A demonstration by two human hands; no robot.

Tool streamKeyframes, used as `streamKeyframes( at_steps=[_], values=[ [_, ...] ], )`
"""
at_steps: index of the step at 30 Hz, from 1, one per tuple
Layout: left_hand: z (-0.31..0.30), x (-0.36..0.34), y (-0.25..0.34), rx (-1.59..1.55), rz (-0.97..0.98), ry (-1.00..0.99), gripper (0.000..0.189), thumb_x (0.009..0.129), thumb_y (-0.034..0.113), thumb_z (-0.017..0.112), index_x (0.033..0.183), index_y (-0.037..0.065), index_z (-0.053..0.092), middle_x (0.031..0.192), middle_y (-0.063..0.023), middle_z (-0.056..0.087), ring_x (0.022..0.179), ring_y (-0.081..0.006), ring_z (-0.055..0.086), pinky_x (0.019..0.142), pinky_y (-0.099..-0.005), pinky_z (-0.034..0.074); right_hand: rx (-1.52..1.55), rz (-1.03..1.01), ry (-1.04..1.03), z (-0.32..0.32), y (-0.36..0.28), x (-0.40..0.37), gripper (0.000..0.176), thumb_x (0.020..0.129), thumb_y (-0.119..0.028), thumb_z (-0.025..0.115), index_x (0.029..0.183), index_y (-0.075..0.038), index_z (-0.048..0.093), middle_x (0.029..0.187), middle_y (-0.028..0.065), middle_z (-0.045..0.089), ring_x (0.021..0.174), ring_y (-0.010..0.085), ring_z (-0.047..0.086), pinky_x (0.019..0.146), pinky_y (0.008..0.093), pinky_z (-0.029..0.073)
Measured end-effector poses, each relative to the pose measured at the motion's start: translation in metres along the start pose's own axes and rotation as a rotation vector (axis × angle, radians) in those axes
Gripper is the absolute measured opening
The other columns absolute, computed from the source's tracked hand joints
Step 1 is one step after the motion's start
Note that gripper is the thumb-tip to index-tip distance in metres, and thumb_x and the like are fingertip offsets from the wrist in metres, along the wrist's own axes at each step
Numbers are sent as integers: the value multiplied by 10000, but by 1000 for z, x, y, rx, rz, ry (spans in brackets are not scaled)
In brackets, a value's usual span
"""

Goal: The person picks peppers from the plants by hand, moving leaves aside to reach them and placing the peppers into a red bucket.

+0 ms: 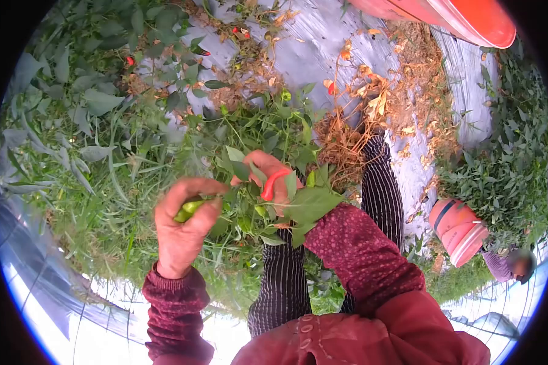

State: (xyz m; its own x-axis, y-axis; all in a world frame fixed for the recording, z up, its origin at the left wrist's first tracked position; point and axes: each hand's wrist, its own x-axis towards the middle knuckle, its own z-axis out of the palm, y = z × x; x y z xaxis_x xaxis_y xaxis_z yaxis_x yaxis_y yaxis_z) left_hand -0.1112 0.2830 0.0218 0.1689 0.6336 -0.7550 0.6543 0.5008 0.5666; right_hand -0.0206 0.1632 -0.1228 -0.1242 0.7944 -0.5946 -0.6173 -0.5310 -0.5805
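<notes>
Green peppers [192,206] sit in the left hand [179,234], pinched narrowly between thumb and fingers; 1 red pepper [274,184] lies against the right hand [268,164], whose grip, partly behind leaves [313,205], cannot be told. The 2 hands seem mid-picking, and the next move calls for light fingers around the stems

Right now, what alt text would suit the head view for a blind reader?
A person's left hand holds green peppers while the right hand reaches among leaves, a red pepper against it; two red buckets show at the right.
</notes>
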Motion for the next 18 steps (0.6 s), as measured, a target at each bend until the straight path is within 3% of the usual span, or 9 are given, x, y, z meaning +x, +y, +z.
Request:
streamKeyframes(
  at_steps=[1,2,5,7,8,11,13,15,18],
  values=[
    [5,1,0,2,-4,-2,128,751,31,645,879,27,640,794,-34,620,656,-80,540,559,-224,438,-296,-170,26,-1,3,0,276,842,-302,544,959,-55,511,830,65,519,800,221,520,733,335,401],
    [9,2,1,48,-38,-106,128,758,46,654,884,24,640,791,-34,621,648,-84,540,563,-226,441,-431,-153,19,-6,4,-4,282,774,-298,575,923,-61,540,863,89,516,814,269,523,716,367,401],
    [26,9,-1,218,-7,-246,159,745,137,709,833,28,633,742,-63,621,592,-151,573,558,-281,465,-674,-356,-17,-7,-3,-5,256,692,-267,601,836,-59,563,872,73,508,831,282,514,695,382,394],
    [34,10,-2,809,248,-290,170,724,132,719,840,27,653,773,-102,637,598,-213,588,561,-299,465,-661,-316,-24,-6,-11,-8,215,650,-237,618,773,-67,572,862,57,492,824,271,500,686,376,385],
    [36,9,0,871,185,-326,193,683,135,733,827,31,655,775,-143,615,633,-291,596,591,-345,473,-694,-329,-38,-8,-11,-8,207,652,-235,619,777,-75,580,868,53,490,826,263,500,692,370,383],
    [37,7,-8,864,152,-346,196,671,122,724,824,19,654,788,-139,625,645,-275,607,601,-332,475,-757,-348,-65,-8,-9,-12,192,656,-230,622,786,-92,595,880,45,486,832,247,499,704,360,380],
    [34,6,-9,761,189,-351,194,680,137,717,826,28,652,769,-134,622,637,-280,611,580,-342,475,-844,-250,-78,-4,-14,-13,230,690,-201,584,891,-90,598,975,46,498,918,248,492,750,372,379],
    [34,4,-8,654,227,-359,192,688,153,710,827,36,649,750,-129,619,630,-284,616,559,-351,476,-934,-216,-78,-3,-17,-14,223,691,-206,584,890,-108,603,975,34,504,925,235,499,760,365,380],
    [35,5,0,450,288,-418,201,671,47,702,859,4,648,768,-113,630,631,-244,622,567,-296,480,-994,-265,-4,-2,-12,-12,113,696,-176,573,773,-104,613,904,22,507,888,209,515,740,354,389]
  ],
)
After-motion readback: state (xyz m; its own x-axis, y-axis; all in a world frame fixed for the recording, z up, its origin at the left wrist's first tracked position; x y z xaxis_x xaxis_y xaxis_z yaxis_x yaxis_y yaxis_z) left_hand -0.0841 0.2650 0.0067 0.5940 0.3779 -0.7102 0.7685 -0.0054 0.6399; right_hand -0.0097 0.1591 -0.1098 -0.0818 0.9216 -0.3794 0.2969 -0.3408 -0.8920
